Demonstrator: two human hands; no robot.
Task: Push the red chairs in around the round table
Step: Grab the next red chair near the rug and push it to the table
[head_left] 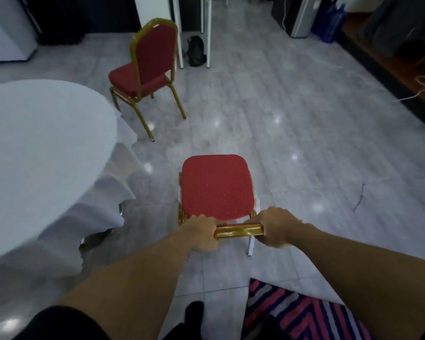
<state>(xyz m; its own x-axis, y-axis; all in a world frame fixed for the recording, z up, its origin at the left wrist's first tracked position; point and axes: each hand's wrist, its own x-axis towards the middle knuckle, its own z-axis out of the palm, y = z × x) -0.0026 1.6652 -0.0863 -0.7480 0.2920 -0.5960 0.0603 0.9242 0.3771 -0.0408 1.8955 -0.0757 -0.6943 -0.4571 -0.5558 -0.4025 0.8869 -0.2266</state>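
Round bench [39, 148] under white cloth sits left. Second red chair [145, 67] stands beyond it, seat toward the bench; clear grey tile floor [292, 133] between. Near red chair [216, 187] is right of the bench, apart from it. Left hand [201, 235] and right hand [276, 229] are closed on its gold top rail [238, 230], arms extended.

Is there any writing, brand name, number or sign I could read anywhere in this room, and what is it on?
None can be read.
The near red chair, held at its gold top rail by the left hand and right hand: only a pale dot pattern.
The far red chair and white tablecloth: plain.
The blue bags at the back: any print is too blurred to tell.
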